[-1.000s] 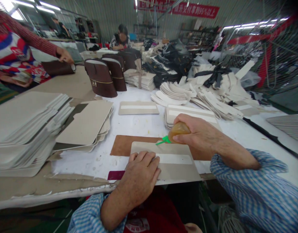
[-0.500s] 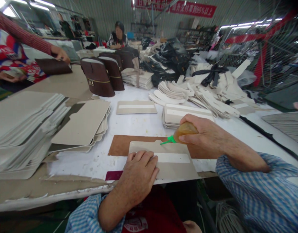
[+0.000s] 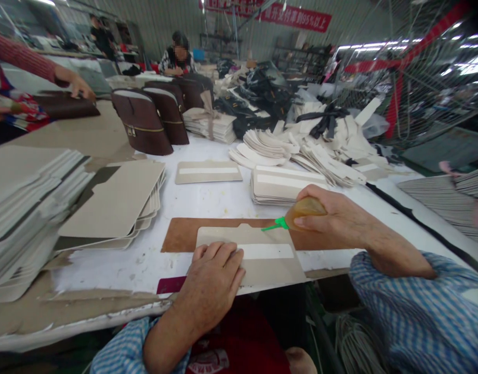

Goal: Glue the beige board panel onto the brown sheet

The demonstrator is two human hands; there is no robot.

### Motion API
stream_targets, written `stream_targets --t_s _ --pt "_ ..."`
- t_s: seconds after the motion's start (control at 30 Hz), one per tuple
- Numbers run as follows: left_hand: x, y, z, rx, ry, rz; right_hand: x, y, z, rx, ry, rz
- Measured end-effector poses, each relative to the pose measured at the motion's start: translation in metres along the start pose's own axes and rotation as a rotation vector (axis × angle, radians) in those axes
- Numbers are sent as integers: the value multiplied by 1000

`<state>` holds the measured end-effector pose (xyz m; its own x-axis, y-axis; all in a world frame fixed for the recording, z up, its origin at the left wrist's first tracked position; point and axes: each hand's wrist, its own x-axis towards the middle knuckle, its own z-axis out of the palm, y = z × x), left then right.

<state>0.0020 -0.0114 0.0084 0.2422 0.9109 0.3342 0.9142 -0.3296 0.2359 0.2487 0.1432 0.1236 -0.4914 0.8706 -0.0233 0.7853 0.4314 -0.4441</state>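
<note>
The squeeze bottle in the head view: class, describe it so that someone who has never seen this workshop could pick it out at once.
Start at the long white work table and come to its near edge, where the left hand presses down a grey card panel lying on a brown sheet. Just above that panel, the right hand grips the squeeze bottle. It alone is amber, with a bright green nozzle.

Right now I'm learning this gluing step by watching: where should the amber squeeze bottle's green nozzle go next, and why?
Probably a short slide along the top edge of the beige card panel with the white strip. The right hand holds the amber squeeze bottle tilted, its green nozzle at that edge near the tab, while the left hand presses the panel flat on the brown board.
</note>
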Motion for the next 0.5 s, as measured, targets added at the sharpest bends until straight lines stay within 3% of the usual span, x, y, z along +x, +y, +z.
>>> stream_targets --t_s 0.5 --pt "0 -5 4 26 72 48 -28 34 -14 75 63 185"
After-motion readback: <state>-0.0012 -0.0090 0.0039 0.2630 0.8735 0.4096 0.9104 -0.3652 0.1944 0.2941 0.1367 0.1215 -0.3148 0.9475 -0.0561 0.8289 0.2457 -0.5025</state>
